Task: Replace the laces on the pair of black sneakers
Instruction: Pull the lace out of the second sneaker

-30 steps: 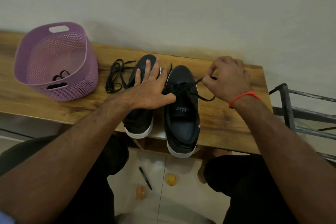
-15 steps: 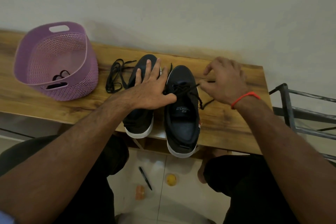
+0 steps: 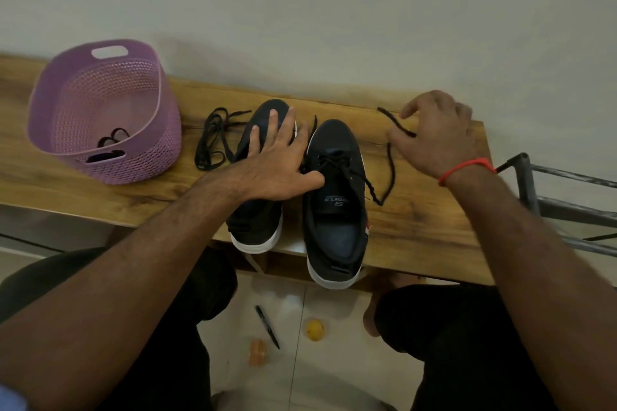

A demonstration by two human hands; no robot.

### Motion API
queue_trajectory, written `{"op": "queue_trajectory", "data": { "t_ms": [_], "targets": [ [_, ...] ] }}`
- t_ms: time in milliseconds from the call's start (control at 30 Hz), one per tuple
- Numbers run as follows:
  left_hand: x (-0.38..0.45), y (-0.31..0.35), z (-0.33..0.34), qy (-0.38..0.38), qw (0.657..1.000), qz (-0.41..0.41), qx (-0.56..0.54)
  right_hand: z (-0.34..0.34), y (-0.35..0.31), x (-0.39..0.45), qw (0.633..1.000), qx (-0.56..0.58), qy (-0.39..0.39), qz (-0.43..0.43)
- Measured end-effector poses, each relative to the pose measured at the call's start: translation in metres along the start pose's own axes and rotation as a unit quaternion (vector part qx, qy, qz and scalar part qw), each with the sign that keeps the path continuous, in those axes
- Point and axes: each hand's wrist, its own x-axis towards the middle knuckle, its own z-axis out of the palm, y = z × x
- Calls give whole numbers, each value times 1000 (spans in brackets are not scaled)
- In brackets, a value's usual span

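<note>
Two black sneakers (image 3: pixel 334 197) on bench (image 3: pixel 434 227); left hand (image 3: pixel 277 167) lay flat across both, fingers spread; right hand (image 3: pixel 437 137), at three o'clock, pinched lace (image 3: pixel 390 173).

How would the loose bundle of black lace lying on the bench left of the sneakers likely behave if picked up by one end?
The loose lace lies in limp, overlapping loops, so it would probably droop and trail rather than hold shape. The crossed strands suggest that it may snag or come up tangled. It looks thin, so likely very light, and it would drag across the wooden bench if pushed rather than roll.
</note>
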Motion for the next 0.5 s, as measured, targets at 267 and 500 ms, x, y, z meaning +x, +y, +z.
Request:
{"op": "queue_trajectory", "data": {
  "t_ms": [267, 500],
  "targets": [
    [1, -1, 1, -1, 1000, -2, 12, 18, -32, -22, 982, -70, -156, -81],
    [0, 2, 6, 8, 999, 26, 35, -2, -28, -22, 975, 52, -207, -62]
  ]
}}
